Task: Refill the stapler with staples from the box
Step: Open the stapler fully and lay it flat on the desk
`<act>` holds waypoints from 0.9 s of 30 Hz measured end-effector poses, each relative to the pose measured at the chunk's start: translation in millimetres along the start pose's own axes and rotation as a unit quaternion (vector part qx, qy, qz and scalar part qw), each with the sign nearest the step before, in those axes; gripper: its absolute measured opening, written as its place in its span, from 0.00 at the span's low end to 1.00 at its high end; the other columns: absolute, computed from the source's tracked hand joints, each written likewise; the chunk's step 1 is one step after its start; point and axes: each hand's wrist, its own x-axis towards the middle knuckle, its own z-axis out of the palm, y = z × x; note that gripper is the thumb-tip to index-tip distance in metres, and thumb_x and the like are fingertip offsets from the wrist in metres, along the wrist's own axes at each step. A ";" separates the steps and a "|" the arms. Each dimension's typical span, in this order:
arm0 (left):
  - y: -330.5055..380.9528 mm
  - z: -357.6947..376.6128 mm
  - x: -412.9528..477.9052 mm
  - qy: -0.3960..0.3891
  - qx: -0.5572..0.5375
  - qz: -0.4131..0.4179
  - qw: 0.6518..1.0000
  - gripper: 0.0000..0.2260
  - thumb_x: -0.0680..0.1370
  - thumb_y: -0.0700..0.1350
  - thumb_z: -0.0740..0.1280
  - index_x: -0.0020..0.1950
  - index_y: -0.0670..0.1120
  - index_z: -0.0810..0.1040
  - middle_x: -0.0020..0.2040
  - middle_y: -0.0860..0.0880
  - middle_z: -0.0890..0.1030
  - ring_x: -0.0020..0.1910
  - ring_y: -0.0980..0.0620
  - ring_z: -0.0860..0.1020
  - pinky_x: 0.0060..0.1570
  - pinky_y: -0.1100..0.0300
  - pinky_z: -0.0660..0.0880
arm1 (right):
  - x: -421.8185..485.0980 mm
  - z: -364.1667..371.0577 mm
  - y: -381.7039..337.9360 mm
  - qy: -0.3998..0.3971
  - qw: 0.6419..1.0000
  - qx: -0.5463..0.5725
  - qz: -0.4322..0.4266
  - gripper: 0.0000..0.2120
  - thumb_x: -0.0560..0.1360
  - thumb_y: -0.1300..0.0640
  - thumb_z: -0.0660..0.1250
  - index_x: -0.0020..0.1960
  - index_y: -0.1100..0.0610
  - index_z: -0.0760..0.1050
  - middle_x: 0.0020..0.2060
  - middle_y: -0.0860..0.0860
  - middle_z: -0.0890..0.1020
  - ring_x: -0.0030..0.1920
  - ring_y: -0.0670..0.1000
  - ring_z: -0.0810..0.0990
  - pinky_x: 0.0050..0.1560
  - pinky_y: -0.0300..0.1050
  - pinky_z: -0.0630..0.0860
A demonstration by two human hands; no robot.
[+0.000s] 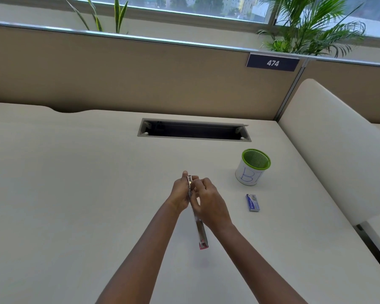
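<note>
A long metal stapler (199, 229) with a pink end is held above the desk, swung open so that it stretches toward me. My left hand (180, 195) grips its far part from the left. My right hand (208, 199) pinches the same far part from the right, fingers curled over the metal channel. Whether any staples are between those fingers is hidden. A small blue staple box (253, 202) lies on the desk to the right of my hands, apart from them, one end open.
A white cup with a green mesh rim (252, 167) stands beyond the staple box. A rectangular cable slot (193, 130) opens in the cream desk (75, 194) farther back. A beige partition closes the far edge, and a cream divider runs along the right.
</note>
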 end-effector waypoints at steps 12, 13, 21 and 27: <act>-1.9 -3.3 -2.3 -0.011 -0.038 -0.019 0.999 0.20 0.83 0.51 0.45 0.47 0.39 0.70 0.51 0.36 0.78 0.42 0.45 0.79 0.48 0.54 0.75 | -11.0 4.6 -3.2 0.083 0.992 0.087 -0.025 0.06 0.75 0.59 0.65 0.46 0.62 0.74 0.40 0.56 0.80 0.41 0.51 0.75 0.39 0.41 0.73; -1.3 -2.8 -2.7 -0.011 -0.041 -0.020 0.999 0.20 0.83 0.50 0.45 0.46 0.40 0.69 0.51 0.36 0.78 0.41 0.45 0.79 0.44 0.55 0.75 | -11.2 4.9 -3.6 0.090 0.991 0.097 -0.020 0.05 0.74 0.60 0.66 0.45 0.62 0.74 0.38 0.56 0.80 0.40 0.50 0.74 0.38 0.40 0.72; 3.7 -5.4 -1.5 -0.017 -0.078 -0.025 0.996 0.20 0.83 0.51 0.45 0.44 0.39 0.68 0.53 0.34 0.77 0.58 0.36 0.76 0.43 0.52 0.76 | -24.1 9.0 -1.7 0.103 0.987 0.109 -0.053 0.03 0.72 0.64 0.67 0.46 0.61 0.77 0.38 0.55 0.81 0.38 0.51 0.77 0.39 0.42 0.76; -0.5 -6.3 -1.6 -0.015 -0.066 -0.039 0.997 0.21 0.83 0.51 0.44 0.44 0.39 0.68 0.56 0.33 0.76 0.61 0.35 0.75 0.52 0.49 0.73 | -30.3 8.6 -1.8 0.101 0.988 0.108 -0.052 0.01 0.70 0.64 0.68 0.41 0.62 0.77 0.36 0.55 0.81 0.38 0.52 0.77 0.41 0.42 0.76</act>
